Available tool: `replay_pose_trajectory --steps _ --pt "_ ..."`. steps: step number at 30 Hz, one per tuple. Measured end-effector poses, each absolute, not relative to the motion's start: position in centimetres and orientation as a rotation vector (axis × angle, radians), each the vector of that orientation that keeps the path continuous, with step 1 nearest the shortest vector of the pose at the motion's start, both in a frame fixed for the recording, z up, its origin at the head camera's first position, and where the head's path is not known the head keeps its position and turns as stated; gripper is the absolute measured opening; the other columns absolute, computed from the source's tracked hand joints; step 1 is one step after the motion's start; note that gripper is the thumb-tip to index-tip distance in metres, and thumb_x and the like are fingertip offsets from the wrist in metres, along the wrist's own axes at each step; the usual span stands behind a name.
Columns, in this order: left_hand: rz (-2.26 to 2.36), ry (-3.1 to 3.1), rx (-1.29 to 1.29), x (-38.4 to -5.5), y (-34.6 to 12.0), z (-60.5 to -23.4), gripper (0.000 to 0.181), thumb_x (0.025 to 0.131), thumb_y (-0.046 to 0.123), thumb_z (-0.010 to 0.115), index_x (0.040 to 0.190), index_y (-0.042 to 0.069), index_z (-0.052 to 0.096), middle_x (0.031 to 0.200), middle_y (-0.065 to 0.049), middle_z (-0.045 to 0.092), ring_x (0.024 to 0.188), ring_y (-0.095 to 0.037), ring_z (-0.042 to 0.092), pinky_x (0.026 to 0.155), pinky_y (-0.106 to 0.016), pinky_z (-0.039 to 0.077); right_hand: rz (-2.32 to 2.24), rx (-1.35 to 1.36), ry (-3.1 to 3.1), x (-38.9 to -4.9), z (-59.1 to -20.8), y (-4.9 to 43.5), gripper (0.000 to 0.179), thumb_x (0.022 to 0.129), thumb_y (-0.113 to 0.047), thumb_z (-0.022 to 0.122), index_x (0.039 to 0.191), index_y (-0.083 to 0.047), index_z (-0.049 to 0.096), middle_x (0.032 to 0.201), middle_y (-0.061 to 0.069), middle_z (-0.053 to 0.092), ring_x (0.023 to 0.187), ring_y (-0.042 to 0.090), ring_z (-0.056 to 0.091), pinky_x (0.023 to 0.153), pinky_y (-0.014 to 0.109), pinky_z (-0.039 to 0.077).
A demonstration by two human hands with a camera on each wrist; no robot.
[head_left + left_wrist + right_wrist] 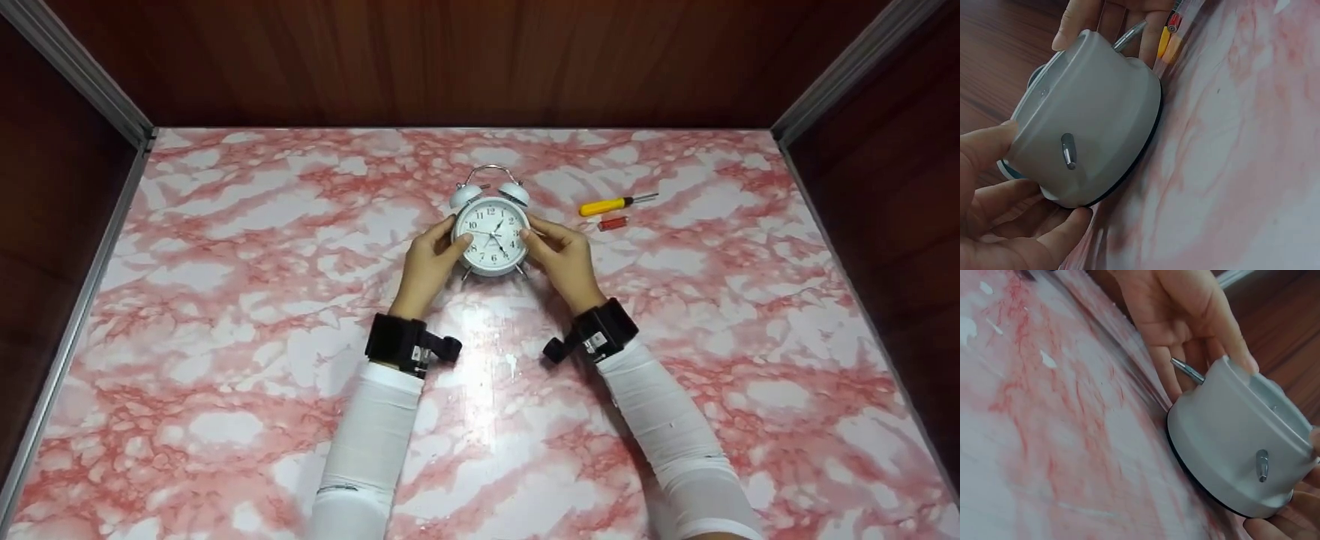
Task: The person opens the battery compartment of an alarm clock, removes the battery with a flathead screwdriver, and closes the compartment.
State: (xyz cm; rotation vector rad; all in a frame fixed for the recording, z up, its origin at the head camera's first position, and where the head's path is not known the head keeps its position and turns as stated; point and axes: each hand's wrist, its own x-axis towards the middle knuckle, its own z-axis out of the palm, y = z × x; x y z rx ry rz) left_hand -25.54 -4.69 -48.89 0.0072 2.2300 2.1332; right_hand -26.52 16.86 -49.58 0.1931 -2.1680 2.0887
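A white twin-bell alarm clock (492, 255) is face up, its bells and wire handle toward the back wall. My left hand (427, 270) grips its left side, thumb over the front rim and fingers along the side. On the opposite side, my right hand (566, 259) holds it the same way. In the left wrist view, the clock's white body (1089, 112) shows two metal feet, and its dark back edge is close over the tabletop. The right wrist view shows the clock (1230, 433) from below, between both hands.
To the clock's right lies a screwdriver (604, 206) with a yellow handle, its shaft pointing right. Just below it is a small red battery (613, 223). The red-and-white marbled tabletop (225, 337) is bordered by a dark wooden wall (465, 60) at the back and walls at both sides.
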Motion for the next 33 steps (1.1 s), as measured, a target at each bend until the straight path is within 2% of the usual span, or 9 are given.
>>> replay_pose_trajectory --steps 8,16,18,19,23,25,33 --pt "2.008 2.293 0.017 -25.6 -4.5 -49.0 0.059 0.102 0.023 0.062 0.152 -0.002 0.041 0.155 -0.020 0.042 0.143 -0.025 0.042 0.115 -0.025 0.035 2.012 0.130 -2.237 -26.5 -49.8 16.5 0.033 0.098 -0.010 0.068 0.129 0.003 0.066 0.128 0.019 0.067 0.101 0.014 0.070 0.086 0.027 0.058" --pt "1.864 2.400 0.033 -25.5 -4.3 -49.2 0.058 0.106 0.029 0.055 0.155 0.004 0.038 0.158 -0.015 0.040 0.147 -0.024 0.034 0.121 -0.030 0.025 1.887 0.143 -2.327 -26.4 -49.9 16.3 0.036 0.101 -0.016 0.063 0.132 0.001 0.065 0.131 0.016 0.066 0.116 0.018 0.065 0.096 0.025 0.052" --pt "1.839 2.420 0.026 -25.4 -4.1 -49.2 0.057 0.107 0.030 0.052 0.156 0.006 0.036 0.159 -0.014 0.039 0.148 -0.025 0.033 0.122 -0.031 0.024 1.853 0.154 -2.340 -26.4 -50.0 16.2 0.035 0.102 -0.017 0.063 0.132 0.000 0.065 0.124 0.018 0.069 0.099 0.017 0.069 0.084 0.020 0.055" --pt "1.827 2.431 0.028 -25.4 -4.1 -49.2 0.056 0.107 0.030 0.050 0.157 0.007 0.035 0.159 -0.014 0.038 0.148 -0.025 0.033 0.122 -0.032 0.024 1.825 0.151 -2.355 -26.2 -49.6 16.1 0.035 0.102 -0.016 0.062 0.132 0.001 0.065 0.124 0.019 0.069 0.098 0.017 0.068 0.083 0.018 0.054" --pt "1.751 2.502 0.039 -25.3 -3.8 -49.3 0.055 0.109 0.030 0.046 0.158 0.009 0.033 0.158 -0.015 0.039 0.147 -0.029 0.035 0.121 -0.037 0.026 1.780 0.159 -2.396 -26.3 -49.8 16.1 0.034 0.103 -0.015 0.060 0.132 0.003 0.064 0.124 0.021 0.069 0.098 0.022 0.069 0.086 0.022 0.055" --pt "1.708 2.529 0.042 -25.3 -3.7 -49.3 0.055 0.109 0.030 0.044 0.159 0.010 0.031 0.158 -0.016 0.038 0.146 -0.033 0.036 0.121 -0.040 0.027 1.769 0.159 -2.414 -26.4 -49.9 16.2 0.034 0.104 -0.014 0.059 0.132 0.005 0.063 0.131 0.020 0.065 0.117 0.024 0.064 0.100 0.027 0.051" --pt "1.592 2.564 0.039 -25.3 -3.3 -49.2 0.057 0.111 0.030 0.036 0.162 0.011 0.020 0.160 -0.020 0.034 0.143 -0.041 0.037 0.120 -0.046 0.028 1.771 0.146 -2.440 -26.8 -50.5 16.5 0.035 0.104 -0.017 0.058 0.131 0.004 0.064 0.130 0.021 0.066 0.118 0.028 0.064 0.101 0.032 0.051"
